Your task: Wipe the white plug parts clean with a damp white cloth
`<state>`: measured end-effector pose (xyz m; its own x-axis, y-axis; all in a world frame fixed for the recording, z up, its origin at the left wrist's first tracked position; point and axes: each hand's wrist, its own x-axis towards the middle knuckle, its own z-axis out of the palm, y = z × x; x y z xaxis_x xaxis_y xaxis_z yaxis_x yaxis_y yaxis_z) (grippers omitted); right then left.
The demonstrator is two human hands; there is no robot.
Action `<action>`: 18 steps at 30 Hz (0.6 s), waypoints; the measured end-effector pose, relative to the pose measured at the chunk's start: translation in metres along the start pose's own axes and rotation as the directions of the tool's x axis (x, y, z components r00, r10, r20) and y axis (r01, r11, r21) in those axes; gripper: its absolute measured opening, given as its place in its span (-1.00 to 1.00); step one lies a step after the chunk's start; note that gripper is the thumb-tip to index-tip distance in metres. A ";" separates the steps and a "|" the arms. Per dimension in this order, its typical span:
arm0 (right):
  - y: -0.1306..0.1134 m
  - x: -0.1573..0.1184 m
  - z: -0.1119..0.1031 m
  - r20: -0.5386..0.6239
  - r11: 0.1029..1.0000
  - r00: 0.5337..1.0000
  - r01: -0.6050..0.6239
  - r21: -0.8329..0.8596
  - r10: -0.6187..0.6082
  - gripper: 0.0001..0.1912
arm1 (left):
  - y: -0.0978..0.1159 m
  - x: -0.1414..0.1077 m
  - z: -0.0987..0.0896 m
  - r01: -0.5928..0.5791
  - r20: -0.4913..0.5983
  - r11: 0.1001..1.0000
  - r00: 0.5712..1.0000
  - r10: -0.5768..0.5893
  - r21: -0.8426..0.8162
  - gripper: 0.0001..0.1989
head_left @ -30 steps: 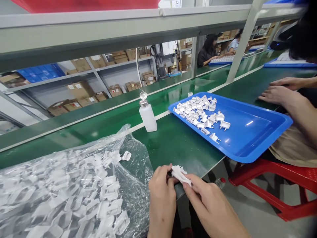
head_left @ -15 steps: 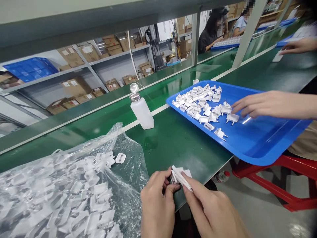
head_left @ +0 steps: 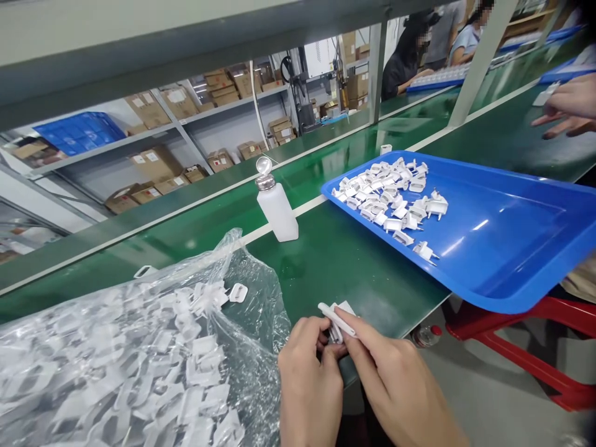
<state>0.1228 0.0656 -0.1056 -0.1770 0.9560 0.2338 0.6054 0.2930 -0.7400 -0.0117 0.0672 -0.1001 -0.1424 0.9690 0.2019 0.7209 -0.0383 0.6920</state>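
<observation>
Above the front edge of the green bench, my left hand [head_left: 310,375] and my right hand [head_left: 395,379] work close together. The left has its fingers curled in a pinch around a small white plastic part [head_left: 334,335], mostly hidden by the fingers. Between thumb and fingers, my right hand grips a slim white plastic piece [head_left: 338,320], tilted across the top of that part. Another white edge shows just behind them. To the left lies a clear plastic bag [head_left: 256,310] full of white plastic shells [head_left: 177,372]; one loose shell [head_left: 238,293] rests by its opening.
A blue tray [head_left: 507,273] with several white two-pin plug parts [head_left: 395,192] stands to the right. A white bottle with a metal top [head_left: 278,211] is upright behind my hands. A co-worker's hand [head_left: 575,102] is at far right. A red stool [head_left: 521,354] stands below.
A co-worker's hand has left the blue tray, and a plug part near it is gone. My view has shifted slightly left. My hands stay together, the slim white piece turned a little.
</observation>
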 end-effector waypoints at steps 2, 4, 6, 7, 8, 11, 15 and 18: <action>-0.002 -0.006 -0.006 0.052 1.000 0.999 -0.002 -0.013 0.002 -0.52 | 0.004 0.000 -0.001 0.022 0.003 1.000 1.000 -0.022 -0.005 -0.77; -0.005 -0.011 -0.009 0.067 0.998 0.998 0.014 -0.057 -0.011 -0.52 | 0.006 -0.001 -0.002 0.036 0.026 0.999 0.999 -0.036 -0.033 -0.76; -0.008 -0.015 -0.010 0.064 0.994 0.998 0.032 -0.108 -0.025 -0.51 | 0.005 0.000 -0.004 0.052 0.058 0.993 0.997 -0.046 -0.104 -0.71; -0.009 -0.017 -0.011 0.068 0.991 0.997 0.036 -0.126 -0.027 -0.50 | 0.004 0.000 -0.004 0.059 0.069 0.987 0.996 -0.050 -0.147 -0.65; -0.009 -0.019 -0.012 0.083 0.990 0.996 0.038 -0.136 -0.027 -0.50 | 0.003 0.001 -0.004 0.060 0.075 0.982 0.996 -0.047 -0.181 -0.59; -0.008 -0.022 -0.016 0.175 0.994 0.984 0.001 -0.109 0.018 -0.48 | -0.003 0.003 -0.005 0.029 0.070 0.980 0.997 -0.016 -0.197 -0.58; -0.005 -0.027 -0.027 0.068 0.962 0.964 -0.260 0.081 0.255 -0.45 | 0.000 0.002 -0.007 0.129 0.042 0.948 0.992 -0.122 -0.290 -0.74; -0.012 -0.031 -0.033 -0.151 0.858 0.864 -0.426 0.287 0.480 -0.41 | 0.013 -0.006 -0.012 0.278 0.036 0.730 0.944 -0.329 -0.625 -0.66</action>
<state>0.1464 0.0316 -0.0834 0.2548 0.9653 -0.0574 0.3723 -0.1527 -0.9155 -0.0093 0.0580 -0.0839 -0.3466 0.9360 -0.0620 0.0627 0.0890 0.9941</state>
